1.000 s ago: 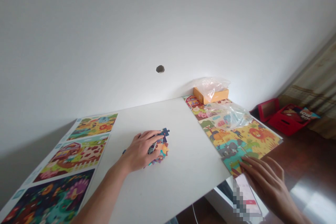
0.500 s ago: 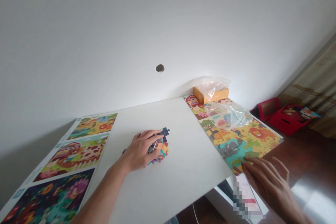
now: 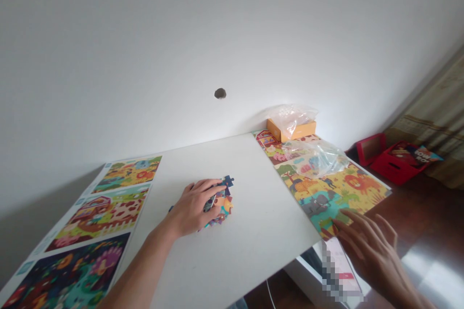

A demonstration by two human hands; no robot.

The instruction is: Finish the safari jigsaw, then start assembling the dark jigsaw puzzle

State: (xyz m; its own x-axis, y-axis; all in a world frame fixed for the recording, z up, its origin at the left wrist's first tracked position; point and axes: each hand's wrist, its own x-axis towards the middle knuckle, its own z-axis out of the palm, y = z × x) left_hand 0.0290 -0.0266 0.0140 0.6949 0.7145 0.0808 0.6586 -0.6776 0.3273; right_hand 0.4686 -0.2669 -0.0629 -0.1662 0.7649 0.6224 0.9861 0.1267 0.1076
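Observation:
A heap of small colourful jigsaw puzzle pieces (image 3: 224, 203) lies on the white table. My left hand (image 3: 194, 207) rests over the heap's left side, fingers and thumb spread, with pieces showing between them. Its palm hides part of the heap. At the table's near right corner, my right hand (image 3: 369, 246) is over the edge of a printed animal picture sheet (image 3: 326, 183). Those fingers are stretched and apart, with nothing visible in them. Just below them is a phone (image 3: 342, 265) with a lit screen, partly blurred out.
Three picture prints (image 3: 103, 212) line the table's left side. An orange box (image 3: 304, 130) under a clear plastic bag (image 3: 292, 116) stands at the back right; another clear bag (image 3: 322, 159) lies on the sheet. A red bin (image 3: 397, 166) stands on the floor.
My right hand's fingers have spread a little and shifted slightly at the sheet's near corner. My left hand stays on the heap of pieces.

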